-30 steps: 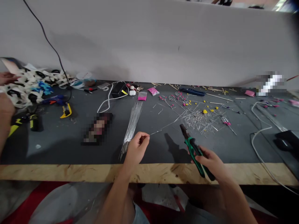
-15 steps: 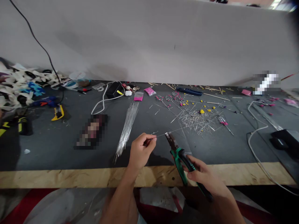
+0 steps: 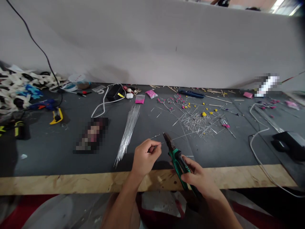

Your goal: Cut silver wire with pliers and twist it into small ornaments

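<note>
Between the thumb and fingers of my left hand [image 3: 146, 156] a thin metal wire [image 3: 179, 137] is pinched, running right past the pliers. My right hand [image 3: 196, 175] is closed around the green and black handles of the pliers [image 3: 177, 157]. Their jaws lie at the wire a little right of my left fingertips; whether they bite on it I cannot tell. A bundle of straight wires [image 3: 128, 132] lies left of my left hand. Beyond the pliers is a heap of short cut wire pieces [image 3: 200, 124].
Wire shapes with pink bits [image 3: 170, 100], pink packets [image 3: 151, 93] and a blue cutter knife [image 3: 190, 93] lie toward the back. A white cable [image 3: 254, 143] curves at right. At left are a yellow-handled tool [image 3: 56, 116] and a blue glue gun [image 3: 44, 104]. A wooden strip [image 3: 83, 183] edges the table.
The pliers and my right hand have moved left along the wire, closer to my left fingertips. The handles appear nearer together. My left hand still pinches the wire.
</note>
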`<act>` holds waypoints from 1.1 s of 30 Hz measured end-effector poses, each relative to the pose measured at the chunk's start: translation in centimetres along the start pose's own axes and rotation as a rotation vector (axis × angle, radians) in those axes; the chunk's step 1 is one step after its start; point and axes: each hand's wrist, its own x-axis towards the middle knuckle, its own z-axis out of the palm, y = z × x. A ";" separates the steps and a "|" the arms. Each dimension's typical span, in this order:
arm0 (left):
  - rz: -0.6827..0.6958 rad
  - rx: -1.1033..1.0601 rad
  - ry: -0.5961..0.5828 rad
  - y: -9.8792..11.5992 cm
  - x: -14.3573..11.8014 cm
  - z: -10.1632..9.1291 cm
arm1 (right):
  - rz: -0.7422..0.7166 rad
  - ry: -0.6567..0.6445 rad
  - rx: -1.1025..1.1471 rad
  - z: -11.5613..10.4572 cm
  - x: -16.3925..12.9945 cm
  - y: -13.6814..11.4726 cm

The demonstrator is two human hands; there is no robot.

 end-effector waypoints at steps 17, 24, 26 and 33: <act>-0.110 -0.451 0.028 -0.1 -0.8 0.2 | 0.004 0.015 -0.244 1.0 0.2 -0.2; -0.163 -0.518 0.066 0.1 -1.3 0.9 | 0.029 0.013 -0.201 1.3 0.4 0.1; -0.154 -0.512 0.081 0.1 -1.4 0.9 | 0.023 -0.005 -0.200 1.4 0.6 0.2; -0.136 -0.502 0.112 0.4 -1.4 1.0 | -0.077 -0.018 -0.254 2.0 1.2 0.2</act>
